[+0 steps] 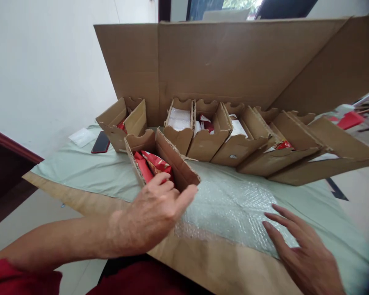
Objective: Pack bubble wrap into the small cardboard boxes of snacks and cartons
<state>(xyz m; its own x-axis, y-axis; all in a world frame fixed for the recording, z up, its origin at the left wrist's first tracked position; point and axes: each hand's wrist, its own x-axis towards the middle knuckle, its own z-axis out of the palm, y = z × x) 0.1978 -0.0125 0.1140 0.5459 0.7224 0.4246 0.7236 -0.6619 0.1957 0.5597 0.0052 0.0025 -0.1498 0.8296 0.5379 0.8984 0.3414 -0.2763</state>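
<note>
Sitting in front of the row of cartons (213,145), the open cardboard box (178,164) holds glossy red packets (156,163) and appears to rest on the pale green cloth (80,176). The box should be light and fairly stiff, though its thin walls could bend if squeezed; its long side walls look like the soundest hold. The packets seem soft, slick and easily crumpled, best taken lightly by an upper edge.

The person's left hand (155,213) is at the box's near end, forearm coming in from the left, fingers curled inward beside the packets and thumb stretched toward the right near corner. Whether it grips the cardboard or a packet cannot be told. The right hand (307,250) is empty, fingers spread and gently bent, over or just beside the bubble wrap (233,209).
</note>
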